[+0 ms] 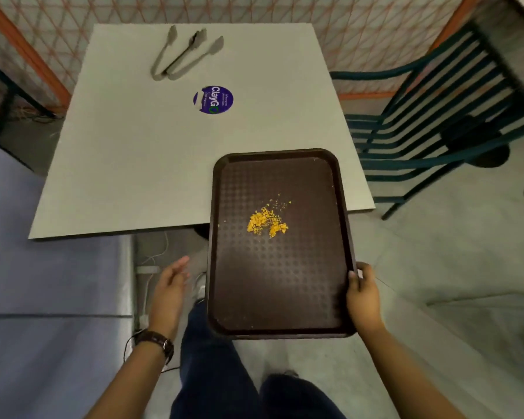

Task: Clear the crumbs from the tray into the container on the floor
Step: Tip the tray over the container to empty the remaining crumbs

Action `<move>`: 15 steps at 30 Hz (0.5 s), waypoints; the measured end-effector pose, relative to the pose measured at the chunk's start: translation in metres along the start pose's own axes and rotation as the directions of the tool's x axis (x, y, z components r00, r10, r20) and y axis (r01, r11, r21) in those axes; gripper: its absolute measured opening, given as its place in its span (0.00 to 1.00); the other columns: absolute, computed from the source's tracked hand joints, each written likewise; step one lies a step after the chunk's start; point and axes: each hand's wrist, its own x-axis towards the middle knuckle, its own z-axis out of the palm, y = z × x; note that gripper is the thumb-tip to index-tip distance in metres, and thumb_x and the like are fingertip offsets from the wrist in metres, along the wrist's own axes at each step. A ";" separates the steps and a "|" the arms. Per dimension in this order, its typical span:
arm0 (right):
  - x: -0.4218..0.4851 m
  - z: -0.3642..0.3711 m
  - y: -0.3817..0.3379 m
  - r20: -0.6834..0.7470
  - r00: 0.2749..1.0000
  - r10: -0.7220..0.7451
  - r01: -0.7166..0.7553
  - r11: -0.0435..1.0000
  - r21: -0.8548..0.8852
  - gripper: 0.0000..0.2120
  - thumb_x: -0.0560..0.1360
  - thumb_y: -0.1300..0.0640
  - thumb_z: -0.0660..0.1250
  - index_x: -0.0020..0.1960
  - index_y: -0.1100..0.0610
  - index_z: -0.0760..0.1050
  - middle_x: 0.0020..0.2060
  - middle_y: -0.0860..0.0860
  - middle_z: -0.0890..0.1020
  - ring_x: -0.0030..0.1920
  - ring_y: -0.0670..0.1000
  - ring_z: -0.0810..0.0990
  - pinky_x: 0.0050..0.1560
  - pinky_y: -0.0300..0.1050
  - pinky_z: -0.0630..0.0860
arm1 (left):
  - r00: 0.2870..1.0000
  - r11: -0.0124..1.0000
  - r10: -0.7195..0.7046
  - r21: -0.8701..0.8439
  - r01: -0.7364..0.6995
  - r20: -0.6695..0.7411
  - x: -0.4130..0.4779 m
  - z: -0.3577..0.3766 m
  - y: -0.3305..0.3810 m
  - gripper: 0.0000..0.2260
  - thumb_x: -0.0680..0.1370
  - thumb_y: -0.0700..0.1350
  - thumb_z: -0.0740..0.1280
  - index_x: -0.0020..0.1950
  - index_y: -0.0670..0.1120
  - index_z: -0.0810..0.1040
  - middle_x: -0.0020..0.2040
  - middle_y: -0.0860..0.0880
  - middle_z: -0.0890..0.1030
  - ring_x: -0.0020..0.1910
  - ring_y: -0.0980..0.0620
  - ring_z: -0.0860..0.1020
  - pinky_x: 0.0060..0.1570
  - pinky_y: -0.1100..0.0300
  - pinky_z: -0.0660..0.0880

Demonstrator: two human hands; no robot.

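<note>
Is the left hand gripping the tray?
No. The left hand is open beside the tray; only the right hand holds it.

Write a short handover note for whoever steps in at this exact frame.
Right hand grips the brown tray by its right rim, tray partly over the table edge.
Left hand is open and free, left of the tray.
Yellow crumbs sit in a pile mid-tray, none tipped out.
Container on the floor: not in view.
Left to do: find it, tip the crumbs in.
</note>
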 end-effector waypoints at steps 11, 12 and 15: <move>-0.139 -0.171 0.137 -0.258 0.906 0.335 -0.334 0.941 0.048 0.14 0.81 0.59 0.55 0.65 0.62 0.66 0.60 0.63 0.75 0.58 0.63 0.74 0.56 0.52 0.68 | 0.815 0.962 -0.134 0.273 -0.031 0.564 -0.164 0.127 -0.086 0.16 0.81 0.48 0.55 0.67 0.61 0.62 0.62 0.61 0.71 0.61 0.63 0.71 0.58 0.71 0.68; -0.147 -0.179 0.145 -0.281 0.889 0.362 -0.362 0.931 0.052 0.14 0.81 0.60 0.56 0.64 0.62 0.66 0.59 0.63 0.75 0.56 0.62 0.74 0.55 0.52 0.68 | 0.804 0.953 -0.151 0.301 -0.035 0.575 -0.172 0.136 -0.097 0.17 0.81 0.47 0.54 0.69 0.60 0.62 0.63 0.60 0.70 0.63 0.61 0.70 0.58 0.71 0.67; -0.161 -0.186 0.165 -0.310 0.858 0.410 -0.415 0.908 0.054 0.12 0.81 0.60 0.55 0.63 0.61 0.66 0.50 0.57 0.75 0.48 0.55 0.72 0.52 0.50 0.68 | 0.775 0.924 -0.253 0.382 0.016 0.579 -0.179 0.152 -0.129 0.19 0.82 0.43 0.53 0.73 0.51 0.59 0.65 0.56 0.67 0.63 0.59 0.65 0.55 0.73 0.65</move>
